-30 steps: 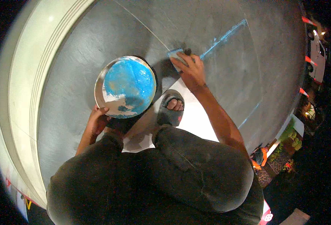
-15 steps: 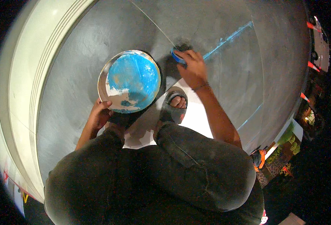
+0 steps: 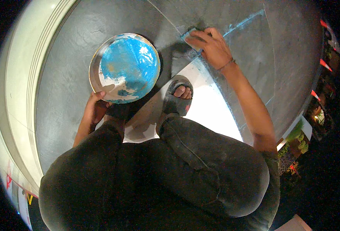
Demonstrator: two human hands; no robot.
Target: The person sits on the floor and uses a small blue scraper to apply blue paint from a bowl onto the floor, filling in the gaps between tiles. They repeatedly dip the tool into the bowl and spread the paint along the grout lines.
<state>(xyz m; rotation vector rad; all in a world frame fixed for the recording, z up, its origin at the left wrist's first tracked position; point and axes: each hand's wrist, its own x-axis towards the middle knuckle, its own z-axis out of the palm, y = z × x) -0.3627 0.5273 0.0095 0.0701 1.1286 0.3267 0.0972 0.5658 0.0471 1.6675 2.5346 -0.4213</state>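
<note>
My left hand (image 3: pixel 96 107) grips the near rim of a round, shallow pan (image 3: pixel 95 79), thumb over the edge. Wet blue paint (image 3: pixel 129 63) coats most of the pan's inside, with a whitish bare patch at its lower left. My right hand (image 3: pixel 216 50) holds a blue, sponge-like pad (image 3: pixel 193 39) against the dark grey floor, fingers bent over it. The pad's far side sits near a thin, pale joint line (image 3: pixel 164 16). A blue paint streak (image 3: pixel 243 23) runs along the floor to the right of that hand.
My sandalled right foot (image 3: pixel 179 94) rests at a bright white floor area (image 3: pixel 212 104). A cream, ridged curb or wall (image 3: pixel 27 77) curves along the left. Orange-red cones (image 3: pixel 325 64) stand at the far right, near some greenery (image 3: pixel 299 134).
My right hand has slid the pad slightly right and turned it, showing its pale blue face. A blue smear now edges the white area. The pan sits a little higher and further left in view.
</note>
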